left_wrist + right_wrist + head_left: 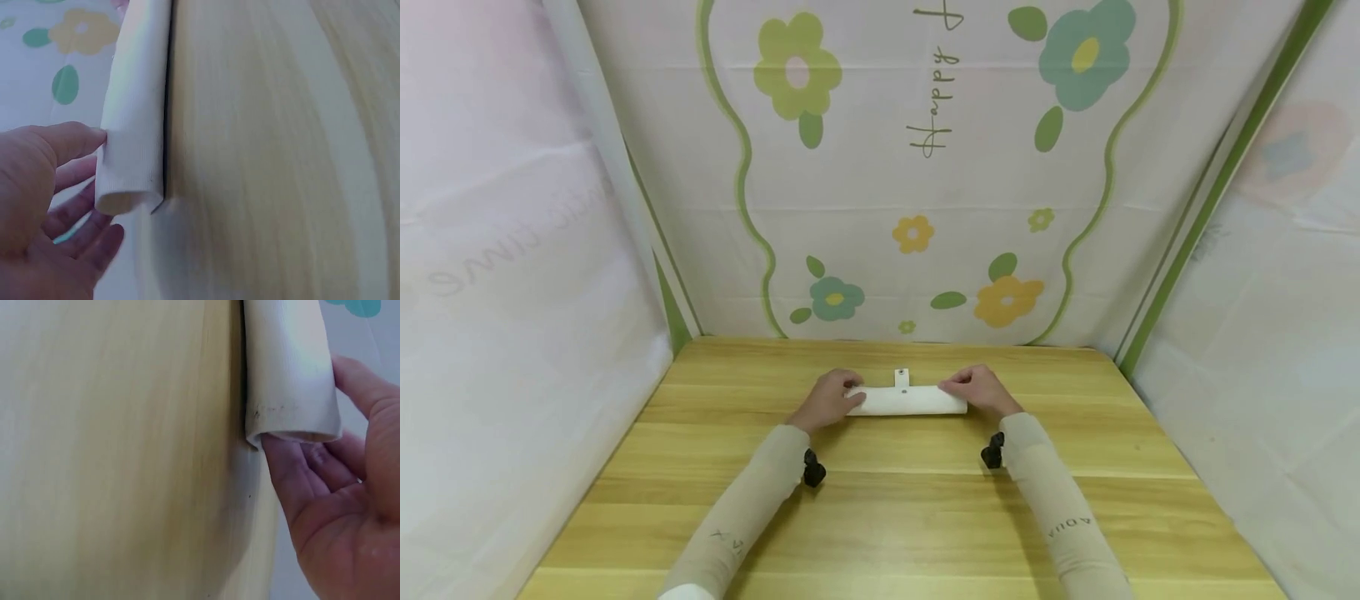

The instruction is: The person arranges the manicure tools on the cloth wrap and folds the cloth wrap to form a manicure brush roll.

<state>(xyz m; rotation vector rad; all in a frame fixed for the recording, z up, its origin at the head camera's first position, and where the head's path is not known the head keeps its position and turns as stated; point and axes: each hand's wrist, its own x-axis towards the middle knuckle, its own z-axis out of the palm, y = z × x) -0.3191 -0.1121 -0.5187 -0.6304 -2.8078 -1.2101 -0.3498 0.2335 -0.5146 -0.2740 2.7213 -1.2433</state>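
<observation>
A white rolled-up piece of material (pixel 917 402) lies crosswise near the far side of the wooden table, with a short strap (pixel 902 379) bearing metal snaps standing out from its far edge. My left hand (pixel 830 400) holds its left end; in the left wrist view the thumb (pixel 84 139) presses the side of the roll (pixel 134 125), the other fingers curled beside and beneath it. At the opposite end, my right hand (pixel 982 390) grips the roll (pixel 290 375), its thumb along the far side and its fingers (pixel 290 469) under the open end. The roll's underside is hidden.
The wooden tabletop (pixel 910 517) stretches towards me below both forearms. A flower-printed cloth wall (pixel 850 183) rises at the table's back edge, and pale cloth walls (pixel 1262 333) stand on both sides. Each wrist carries a small black camera (pixel 813 469).
</observation>
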